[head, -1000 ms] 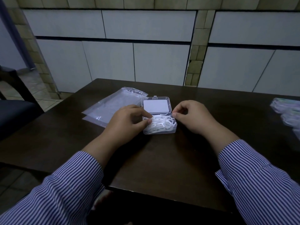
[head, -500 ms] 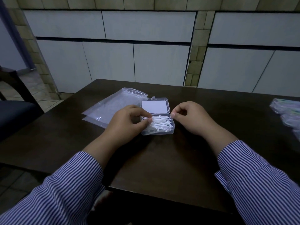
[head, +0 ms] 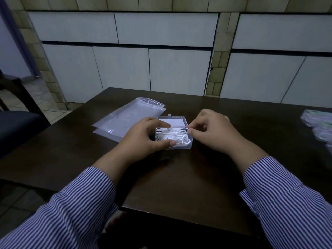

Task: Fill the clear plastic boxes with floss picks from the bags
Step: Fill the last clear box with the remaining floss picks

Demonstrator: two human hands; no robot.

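A small clear plastic box sits mid-table, its lid hinged open and lying flat behind it. White floss picks fill the box. My left hand grips the box from the left, index finger along its back edge and thumb on its front edge. My right hand is at the box's right rim with fingers curled, thumb and forefinger pinched together at the rim. Whether they hold a pick I cannot tell.
Two flat clear zip bags lie stacked left of the box. More bags of floss picks sit at the table's right edge. A dark chair stands to the left. The dark table's near edge is close to me.
My left thumb slid from the top of the picks down to the box's front edge, and the index finger reached across its back. The box shifted slightly. My right hand stayed at the rim.
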